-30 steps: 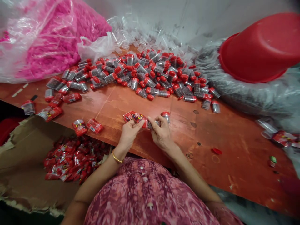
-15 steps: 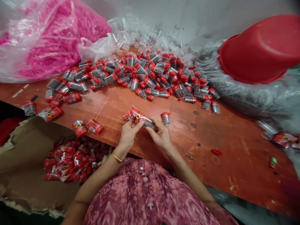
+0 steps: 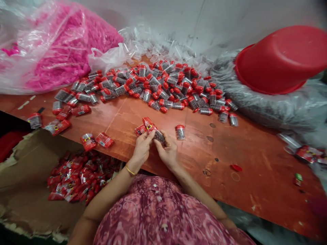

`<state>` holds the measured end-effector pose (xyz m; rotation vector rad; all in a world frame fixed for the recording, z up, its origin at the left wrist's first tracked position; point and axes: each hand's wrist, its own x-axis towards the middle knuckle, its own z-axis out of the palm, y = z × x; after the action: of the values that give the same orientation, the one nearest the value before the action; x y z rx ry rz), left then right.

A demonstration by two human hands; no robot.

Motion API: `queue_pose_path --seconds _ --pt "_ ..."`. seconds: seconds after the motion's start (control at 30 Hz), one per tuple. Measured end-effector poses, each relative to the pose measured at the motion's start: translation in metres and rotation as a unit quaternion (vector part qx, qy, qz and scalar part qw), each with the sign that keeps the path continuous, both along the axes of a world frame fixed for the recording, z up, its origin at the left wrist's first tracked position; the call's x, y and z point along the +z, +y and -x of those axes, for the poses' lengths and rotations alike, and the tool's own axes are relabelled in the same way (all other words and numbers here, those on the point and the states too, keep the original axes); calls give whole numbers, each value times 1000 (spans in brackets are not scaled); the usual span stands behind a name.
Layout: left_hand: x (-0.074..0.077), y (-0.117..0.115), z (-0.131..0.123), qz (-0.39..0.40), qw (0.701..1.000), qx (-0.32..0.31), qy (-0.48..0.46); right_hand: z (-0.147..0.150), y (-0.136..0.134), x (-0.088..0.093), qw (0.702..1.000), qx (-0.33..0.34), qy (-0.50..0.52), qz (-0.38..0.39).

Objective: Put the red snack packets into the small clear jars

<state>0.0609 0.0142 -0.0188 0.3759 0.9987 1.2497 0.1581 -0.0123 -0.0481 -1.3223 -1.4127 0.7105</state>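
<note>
My left hand [image 3: 142,147] pinches a shiny red printed wrapper [image 3: 149,124]. My right hand [image 3: 167,149] grips a small clear jar [image 3: 159,136] filled with dark pieces, its end against the wrapper. Whether the jar's end is inside the wrapper I cannot tell, as the fingers cover it. Another red packet [image 3: 140,129] lies on the table just beyond my left hand. To the right of my hands a red-capped jar [image 3: 180,132] stands alone. Two red packets, one of them a wrapped packet [image 3: 104,140], lie near the table's front edge.
A large heap of red-capped jars [image 3: 153,85] covers the table's back, with clear empty tubes behind. Pink pieces fill a plastic bag [image 3: 63,44] at left. A red tub [image 3: 276,61] rests on a bag at right. Below the front edge, a cardboard box [image 3: 25,190] holds many red packets.
My right hand has moved slightly left and closer to my left hand, bringing the jar nearer the wrapper. The whole view has shifted a little.
</note>
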Motion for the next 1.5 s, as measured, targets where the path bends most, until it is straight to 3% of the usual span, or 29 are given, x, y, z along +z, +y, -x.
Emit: queue_pose_path --seconds 0.2,0.4,0.63,0.73,0.9,1.13,1.33,1.5 --pt "11 5 1 20 999 -9 -34 -2 -3 0 998 -12 53 26" --pt "9 -6 -14 3 995 104 -4 5 -2 4 998 -19 49 31" --pt "9 4 -7 16 999 17 -29 1 -3 7 997 10 -63 -37" --pt "6 5 -11 1 1000 17 -3 5 2 7 1000 -7 -27 -9" --pt "3 0 -11 -45 998 34 36 5 5 11 998 23 56 30" --pt "-3 -7 -10 -53 994 3 99 -4 7 5 999 -17 -33 12" --pt "-3 1 -7 -29 998 -11 47 -4 9 4 998 50 -33 8" --pt "5 3 -5 -35 998 -15 52 -1 11 3 999 42 -24 -8"
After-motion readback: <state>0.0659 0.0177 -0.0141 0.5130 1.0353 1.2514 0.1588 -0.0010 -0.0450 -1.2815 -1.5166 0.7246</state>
